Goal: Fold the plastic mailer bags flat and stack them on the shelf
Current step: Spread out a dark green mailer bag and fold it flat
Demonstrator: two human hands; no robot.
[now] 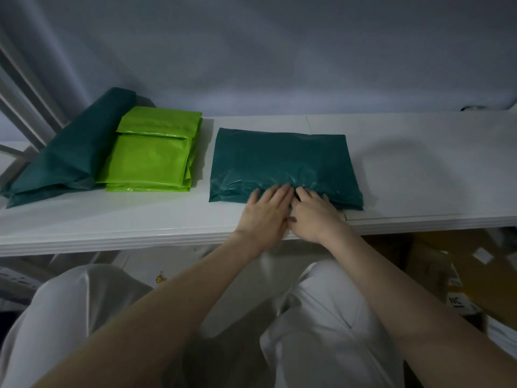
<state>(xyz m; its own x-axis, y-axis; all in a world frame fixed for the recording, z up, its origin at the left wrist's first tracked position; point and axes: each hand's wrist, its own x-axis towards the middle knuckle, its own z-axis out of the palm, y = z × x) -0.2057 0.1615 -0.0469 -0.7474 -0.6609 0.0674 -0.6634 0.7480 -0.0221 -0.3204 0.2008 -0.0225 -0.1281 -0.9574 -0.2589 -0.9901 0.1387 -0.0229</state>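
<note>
A folded dark green mailer bag (282, 161) lies flat on the white shelf (419, 169), in the middle. My left hand (265, 214) and my right hand (316, 214) rest side by side on its near edge, fingers stretched out and pressing the plastic down. To the left sits a stack of folded lime green mailer bags (152, 155). Beside that stack, further left, a long dark green bag (70, 152) lies slanted and partly under the lime stack.
A grey wall rises behind the shelf. Metal frame bars (25, 107) slant at the far left. Below the shelf edge are my knees in white trousers (321, 317) and cardboard boxes (461, 275) at the right.
</note>
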